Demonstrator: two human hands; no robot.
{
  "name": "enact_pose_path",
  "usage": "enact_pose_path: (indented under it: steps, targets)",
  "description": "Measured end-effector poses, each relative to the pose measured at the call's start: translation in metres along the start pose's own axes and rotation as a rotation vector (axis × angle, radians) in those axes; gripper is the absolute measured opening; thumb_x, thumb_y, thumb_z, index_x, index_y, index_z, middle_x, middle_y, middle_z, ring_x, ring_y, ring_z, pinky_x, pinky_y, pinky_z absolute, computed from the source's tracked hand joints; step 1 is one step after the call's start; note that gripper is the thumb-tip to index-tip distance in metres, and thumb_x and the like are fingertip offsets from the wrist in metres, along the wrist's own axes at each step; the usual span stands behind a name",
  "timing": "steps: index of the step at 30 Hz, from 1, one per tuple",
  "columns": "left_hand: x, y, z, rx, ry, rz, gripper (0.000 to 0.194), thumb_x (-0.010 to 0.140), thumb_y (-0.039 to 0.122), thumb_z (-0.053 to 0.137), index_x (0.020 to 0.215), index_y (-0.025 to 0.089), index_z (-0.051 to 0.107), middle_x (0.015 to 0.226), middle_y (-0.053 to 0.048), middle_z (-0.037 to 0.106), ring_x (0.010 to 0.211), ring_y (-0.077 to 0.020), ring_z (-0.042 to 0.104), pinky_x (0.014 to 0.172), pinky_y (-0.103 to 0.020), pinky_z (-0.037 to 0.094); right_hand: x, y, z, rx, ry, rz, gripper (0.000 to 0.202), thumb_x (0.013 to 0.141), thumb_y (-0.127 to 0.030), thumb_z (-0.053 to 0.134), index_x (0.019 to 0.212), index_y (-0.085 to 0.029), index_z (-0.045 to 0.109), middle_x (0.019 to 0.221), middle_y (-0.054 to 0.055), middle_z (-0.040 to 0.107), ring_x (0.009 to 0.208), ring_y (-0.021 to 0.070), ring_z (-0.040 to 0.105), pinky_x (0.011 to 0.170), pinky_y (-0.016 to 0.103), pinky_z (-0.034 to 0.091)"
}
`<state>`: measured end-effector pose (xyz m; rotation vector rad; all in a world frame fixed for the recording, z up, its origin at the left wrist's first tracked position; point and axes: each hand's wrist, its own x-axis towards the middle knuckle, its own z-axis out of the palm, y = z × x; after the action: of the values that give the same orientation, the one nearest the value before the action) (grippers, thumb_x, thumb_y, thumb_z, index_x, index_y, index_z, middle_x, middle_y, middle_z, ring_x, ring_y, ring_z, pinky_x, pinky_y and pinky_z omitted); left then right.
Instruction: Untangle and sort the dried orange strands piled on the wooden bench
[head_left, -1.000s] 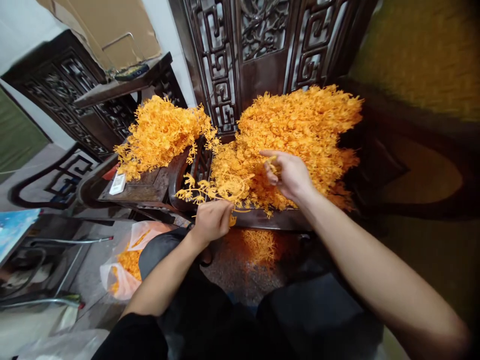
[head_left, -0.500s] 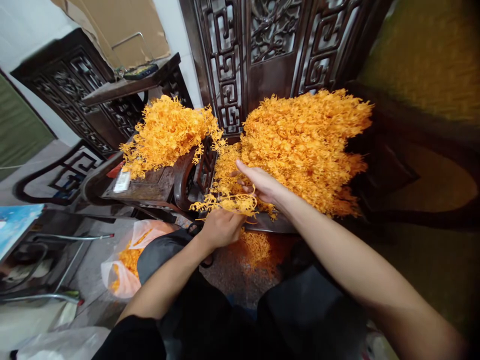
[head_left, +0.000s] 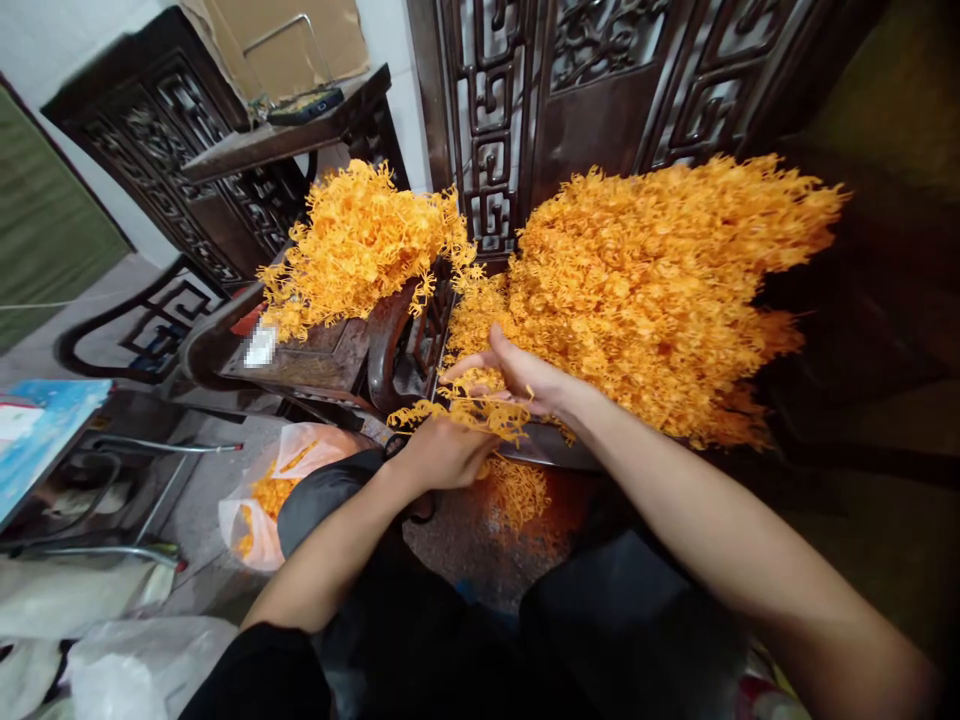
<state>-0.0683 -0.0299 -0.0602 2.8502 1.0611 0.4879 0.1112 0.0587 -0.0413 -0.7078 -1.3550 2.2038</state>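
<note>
My left hand [head_left: 442,452] is closed around a bunch of orange spidery plastic pieces [head_left: 480,405], which stick out above its knuckles. Just beyond them is my right hand [head_left: 531,382], thumb raised and fingers stretched out behind the held pieces. Its fingertips are partly hidden by the orange strands, and it grips nothing that I can see. Behind my right hand rises a large heap of the same orange pieces [head_left: 645,290] on a dark wooden seat. A smaller orange pile [head_left: 367,250] lies on the wooden side table to the left.
The wooden armrest [head_left: 390,350] stands between the two piles. Loose orange bits [head_left: 517,490] lie on the floor below the seat edge. A pale plastic bag [head_left: 262,545] with orange pieces sits by my left knee. A folding table [head_left: 56,440] with metal legs is at far left.
The view has shifted, so the piles sit farther apart and the large heap reaches farther right. My right fingers have stretched out leftward behind the held pieces. My left hand keeps its hold.
</note>
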Motion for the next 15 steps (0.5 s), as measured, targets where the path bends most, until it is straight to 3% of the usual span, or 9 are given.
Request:
enact_pose_path:
  steps: [2, 4, 7, 10, 12, 15]
  targets:
    - [0.001, -0.002, -0.002, -0.047, 0.003, 0.015, 0.025, 0.1, 0.021, 0.05, 0.094, 0.019, 0.074, 0.085, -0.007, 0.077, 0.078, -0.0206, 0.073, 0.072, -0.032, 0.057, -0.002, 0.001, -0.001, -0.042, -0.01, -0.105, 0.085, 0.067, -0.095, 0.062, 0.094, -0.017, 0.078, 0.059, -0.001, 0.055, 0.043, 0.0057, 0.033, 0.041, 0.021, 0.024]
    - [0.003, -0.003, -0.004, -0.084, 0.0, 0.02, 0.024, 0.1, 0.021, 0.051, 0.089, 0.019, 0.073, 0.081, -0.006, 0.076, 0.073, -0.019, 0.071, 0.07, -0.03, 0.054, -0.004, 0.004, 0.002, -0.156, -0.037, -0.214, 0.079, 0.063, -0.09, 0.072, 0.098, -0.019, 0.08, 0.074, 0.003, 0.067, 0.057, 0.0099, 0.051, 0.051, 0.022, 0.037]
    - [0.006, -0.002, -0.004, -0.129, -0.023, 0.029, 0.025, 0.101, 0.022, 0.051, 0.086, 0.019, 0.071, 0.078, -0.004, 0.075, 0.07, -0.0173, 0.07, 0.066, -0.029, 0.051, -0.001, 0.008, 0.007, -0.296, 0.017, -0.277, 0.056, 0.072, -0.074, 0.08, 0.088, -0.02, 0.079, 0.086, 0.005, 0.073, 0.074, 0.0149, 0.062, 0.063, 0.025, 0.046]
    - [0.006, 0.002, -0.004, -0.127, -0.06, 0.061, 0.028, 0.101, 0.02, 0.048, 0.083, 0.019, 0.069, 0.073, -0.003, 0.073, 0.063, -0.0152, 0.068, 0.059, -0.028, 0.045, 0.008, 0.005, -0.005, -0.107, 0.4, -0.349, 0.051, 0.079, -0.07, 0.076, 0.075, -0.02, 0.068, 0.055, -0.003, 0.052, 0.05, 0.0097, 0.043, 0.047, 0.022, 0.033]
    - [0.004, 0.005, -0.002, -0.103, -0.059, 0.078, 0.027, 0.101, 0.019, 0.047, 0.085, 0.019, 0.068, 0.072, -0.002, 0.073, 0.06, -0.014, 0.066, 0.055, -0.028, 0.042, 0.013, -0.003, -0.025, 0.117, 0.676, -0.439, 0.049, 0.082, -0.065, 0.077, 0.073, -0.021, 0.058, 0.048, -0.009, 0.032, 0.043, 0.007, 0.026, 0.041, 0.02, 0.021]
    - [0.0, 0.007, 0.0, -0.06, 0.038, 0.103, 0.024, 0.1, 0.019, 0.047, 0.087, 0.018, 0.067, 0.067, 0.0, 0.069, 0.054, -0.0124, 0.062, 0.051, -0.028, 0.037, 0.009, -0.017, -0.057, 0.244, 0.801, -0.512, 0.039, 0.09, -0.051, 0.073, 0.076, -0.02, 0.054, 0.052, -0.01, 0.032, 0.041, 0.0051, 0.024, 0.038, 0.018, 0.018]
